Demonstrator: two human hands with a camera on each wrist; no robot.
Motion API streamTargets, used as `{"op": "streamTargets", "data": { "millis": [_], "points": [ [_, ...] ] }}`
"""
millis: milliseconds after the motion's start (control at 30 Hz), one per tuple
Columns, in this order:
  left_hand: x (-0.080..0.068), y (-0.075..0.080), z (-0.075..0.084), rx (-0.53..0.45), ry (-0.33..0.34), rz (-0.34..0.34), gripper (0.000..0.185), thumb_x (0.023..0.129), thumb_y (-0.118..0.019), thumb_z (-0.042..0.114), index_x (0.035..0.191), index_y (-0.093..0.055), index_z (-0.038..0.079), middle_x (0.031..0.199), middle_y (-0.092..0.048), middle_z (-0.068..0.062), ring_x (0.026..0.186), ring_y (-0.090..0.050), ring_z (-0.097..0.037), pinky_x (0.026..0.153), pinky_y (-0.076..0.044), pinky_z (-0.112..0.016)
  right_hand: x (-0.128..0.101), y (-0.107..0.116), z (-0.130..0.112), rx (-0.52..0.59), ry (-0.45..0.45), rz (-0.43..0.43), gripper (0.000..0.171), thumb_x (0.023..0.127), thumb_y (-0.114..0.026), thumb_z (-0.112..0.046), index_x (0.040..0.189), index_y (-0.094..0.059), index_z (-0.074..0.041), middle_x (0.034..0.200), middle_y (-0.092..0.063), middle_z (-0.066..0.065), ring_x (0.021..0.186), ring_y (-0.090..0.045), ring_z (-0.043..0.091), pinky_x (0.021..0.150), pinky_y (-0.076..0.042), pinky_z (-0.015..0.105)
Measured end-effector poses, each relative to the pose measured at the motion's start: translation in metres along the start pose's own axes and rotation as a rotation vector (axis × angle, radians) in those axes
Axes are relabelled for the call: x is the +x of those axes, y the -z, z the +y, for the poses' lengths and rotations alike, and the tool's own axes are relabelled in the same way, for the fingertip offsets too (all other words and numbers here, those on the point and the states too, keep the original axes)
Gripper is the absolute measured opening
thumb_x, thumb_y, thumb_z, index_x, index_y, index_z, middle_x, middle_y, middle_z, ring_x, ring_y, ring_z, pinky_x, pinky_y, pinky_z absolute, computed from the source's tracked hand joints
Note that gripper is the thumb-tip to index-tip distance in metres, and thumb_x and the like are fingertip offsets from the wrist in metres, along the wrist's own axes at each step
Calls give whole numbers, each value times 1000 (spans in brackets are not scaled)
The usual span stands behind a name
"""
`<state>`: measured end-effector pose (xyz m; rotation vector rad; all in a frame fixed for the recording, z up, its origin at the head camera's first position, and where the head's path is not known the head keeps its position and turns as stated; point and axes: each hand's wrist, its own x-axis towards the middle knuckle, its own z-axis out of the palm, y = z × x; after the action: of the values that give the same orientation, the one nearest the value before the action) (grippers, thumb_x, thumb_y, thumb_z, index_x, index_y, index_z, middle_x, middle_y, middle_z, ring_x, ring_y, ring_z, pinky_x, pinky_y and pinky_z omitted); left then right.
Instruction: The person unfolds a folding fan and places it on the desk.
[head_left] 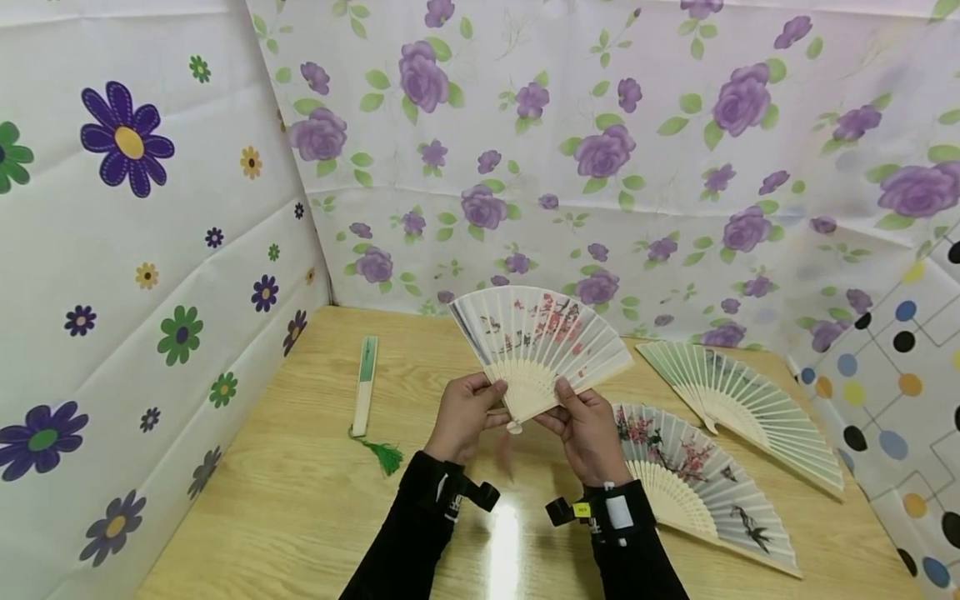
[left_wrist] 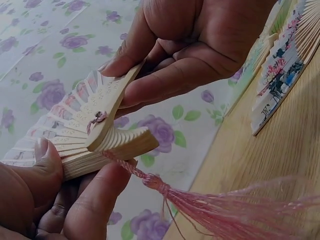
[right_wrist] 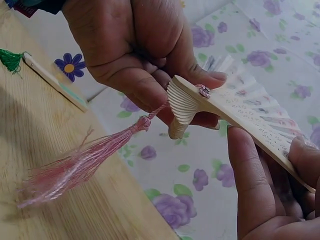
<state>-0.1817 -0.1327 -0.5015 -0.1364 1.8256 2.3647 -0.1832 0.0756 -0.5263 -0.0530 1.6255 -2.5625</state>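
A white folding fan (head_left: 543, 329) with red blossoms is spread wide and held up above the table. The left hand (head_left: 461, 417) pinches one side of its pale ribs between thumb and fingers. My right hand (head_left: 592, 432) pinches the opposite edge the same way. From the pivot end, where the ribs stack together, hangs a pink tassel (left_wrist: 215, 202), also visible in the right wrist view. In that view the outer guard rib (right_wrist: 250, 130) runs between both hands.
To the left on the wooden table (head_left: 300, 517) lies a closed green fan (head_left: 365, 387) with a green tassel (head_left: 384, 456). At right, a spread blossom fan (head_left: 705, 483) lies in front of a spread pale green fan (head_left: 750, 412). Floral cloth (head_left: 525, 200) covers the back.
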Motion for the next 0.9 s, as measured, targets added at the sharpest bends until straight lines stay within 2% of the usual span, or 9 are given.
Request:
{"op": "streamTargets", "data": {
  "millis": [267,467,733,900],
  "points": [
    [0,-2,0,2,-8,10,19,116,-64,3,122,-76,-11,92,-77,-2,85,-79,-11,80,-72,-26,-1,1,1,-6,-8,17,29,120,-61,-30,132,-78,-9,113,-86,2,103,-87,14,98,-71,34],
    [0,-3,0,-2,-30,23,17,115,-65,3,114,-76,-10,88,-76,-1,84,-79,-12,80,-73,-27,0,-1,2,14,1,28,31,120,-61,-31,133,-76,-7,113,-86,2,102,-86,14,98,-71,33],
    [-1,-2,0,5,-39,23,19,117,-63,4,122,-75,-9,92,-76,-1,88,-78,-11,84,-73,-29,0,-7,4,58,6,79,28,119,-63,-30,126,-77,-7,107,-85,2,95,-86,14,93,-72,31],
    [0,-2,1,6,-42,37,18,116,-64,4,117,-75,-10,89,-73,-3,85,-78,-12,82,-72,-27,1,-10,5,68,20,100,30,120,-62,-30,129,-75,-6,109,-86,2,96,-87,14,92,-72,29]
  ]
}}
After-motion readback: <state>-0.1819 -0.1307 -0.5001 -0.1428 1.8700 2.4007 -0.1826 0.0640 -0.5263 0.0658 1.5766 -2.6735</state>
